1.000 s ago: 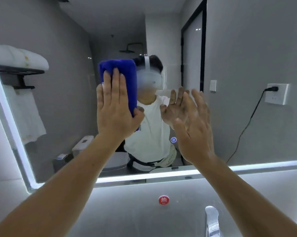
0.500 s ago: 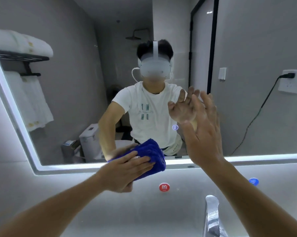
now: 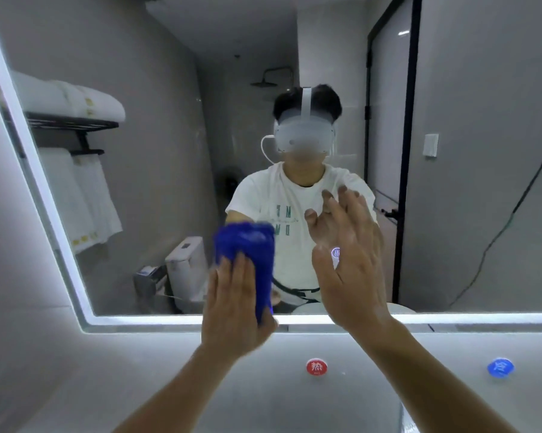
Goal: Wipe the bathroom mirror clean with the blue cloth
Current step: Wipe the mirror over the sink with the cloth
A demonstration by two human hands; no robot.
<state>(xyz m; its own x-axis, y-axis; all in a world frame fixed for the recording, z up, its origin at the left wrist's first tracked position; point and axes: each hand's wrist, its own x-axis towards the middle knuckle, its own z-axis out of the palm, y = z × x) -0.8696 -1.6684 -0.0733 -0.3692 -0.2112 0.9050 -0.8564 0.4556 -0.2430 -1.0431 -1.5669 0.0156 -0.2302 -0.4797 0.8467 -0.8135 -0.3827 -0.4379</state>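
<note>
Head view: the wipe looked mid-course. The blurred cloth [image 3: 248, 245] lay on the lower middle of the mirror [image 3: 138, 151], just above its lit bottom edge. No streaks or smears showed, so how much glass remained to do could not be told. The left hand [image 3: 232, 310] pressed the cloth to the glass with straight, upward fingers, its thumb seemingly tucked round the cloth's lower end. The right hand [image 3: 351, 270] held nothing, its fingers spread, palm toward the glass and apparently braced on it.
</note>
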